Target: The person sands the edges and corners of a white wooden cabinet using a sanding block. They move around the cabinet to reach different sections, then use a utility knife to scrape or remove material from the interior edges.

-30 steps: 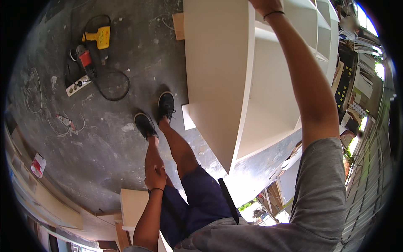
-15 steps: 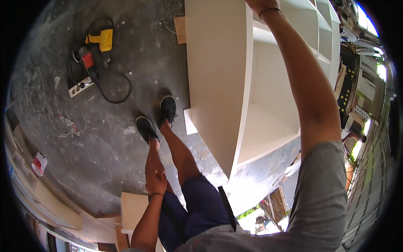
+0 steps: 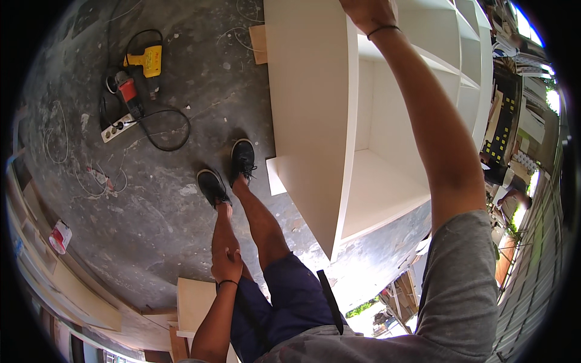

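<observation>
A white shelf cabinet point(image 3: 311, 115) with open compartments stands in front of me to the right. My right arm reaches up across its open side, and my right hand point(image 3: 369, 14) is at the front edge of the side panel, at the top of the view. The picture's border cuts off its fingers, so any object in them is hidden. My left hand point(image 3: 226, 265) hangs low in front of my left leg, away from the cabinet. Its fingers are curled in; whether something small is inside them cannot be seen.
On the concrete floor to the left lie a yellow heat gun point(image 3: 151, 60), a red and black angle grinder point(image 3: 127, 91), a white power strip point(image 3: 118, 127) and looped cords. A red and white can point(image 3: 60, 236) stands far left. A pale wooden box point(image 3: 195, 302) is beside my left arm. Another person point(image 3: 514, 187) is at the far right.
My right hand has moved slightly left and lower along the cabinet edge, and more of it shows. The left hand has stayed almost in place. The person at the right has shifted.
</observation>
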The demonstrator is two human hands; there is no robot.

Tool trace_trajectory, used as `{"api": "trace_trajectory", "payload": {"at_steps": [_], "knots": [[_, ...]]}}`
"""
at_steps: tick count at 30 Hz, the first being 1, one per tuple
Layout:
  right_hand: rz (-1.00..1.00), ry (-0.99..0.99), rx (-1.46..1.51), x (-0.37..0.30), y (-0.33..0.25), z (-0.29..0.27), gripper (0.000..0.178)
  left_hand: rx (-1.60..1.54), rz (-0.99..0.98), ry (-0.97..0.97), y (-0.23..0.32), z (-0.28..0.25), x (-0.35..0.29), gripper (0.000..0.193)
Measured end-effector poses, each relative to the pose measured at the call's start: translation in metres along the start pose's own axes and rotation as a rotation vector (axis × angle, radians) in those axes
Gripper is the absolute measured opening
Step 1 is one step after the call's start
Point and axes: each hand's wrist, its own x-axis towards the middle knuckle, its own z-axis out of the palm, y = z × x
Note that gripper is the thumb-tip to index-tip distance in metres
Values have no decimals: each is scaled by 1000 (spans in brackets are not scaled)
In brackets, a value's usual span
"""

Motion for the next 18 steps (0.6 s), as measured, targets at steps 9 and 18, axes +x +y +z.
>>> {"api": "trace_trajectory", "payload": {"at_steps": [9, 18], "knots": [[-70, 86, -37, -34, 2, -2, 39, -12, 35, 21, -12, 10, 4, 46], [30, 2, -61, -81, -38, -27, 37, -4, 7, -46, -28, 22, 7, 47]]}}
